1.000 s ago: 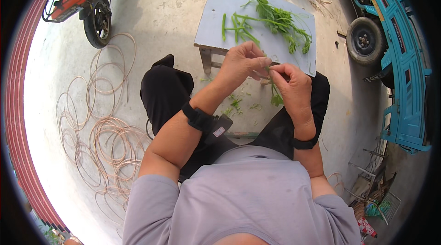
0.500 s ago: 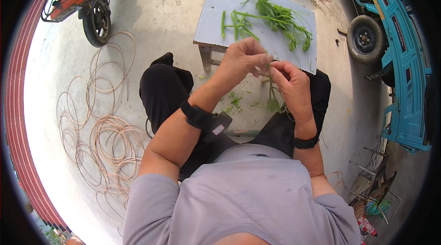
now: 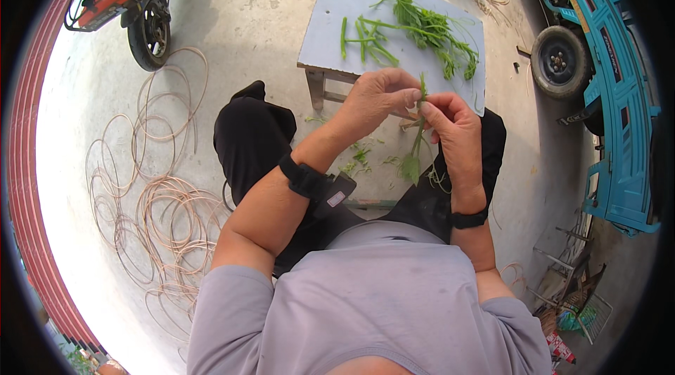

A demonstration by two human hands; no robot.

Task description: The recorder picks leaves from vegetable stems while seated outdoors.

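"By the near edge of the table [image 3: 325, 13], where's the green stem [image 3: 422, 84]?"

"Between the two hands. Its long way runs from the top end, by the table, back to a leaf [image 3: 411, 167] at its near end."

"Which hand is closer?"

"Both touch it. The left hand [image 3: 384, 99] pinches from the left, close to the top. The right hand [image 3: 453, 123] pinches from the right, just below."

"And the leafy pile [image 3: 426, 26]?"

"Past them, toward the table's right edge."

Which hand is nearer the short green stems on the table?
Left. The left hand is just below the short green stems in the view; the right hand is farther off, lower and to their right.
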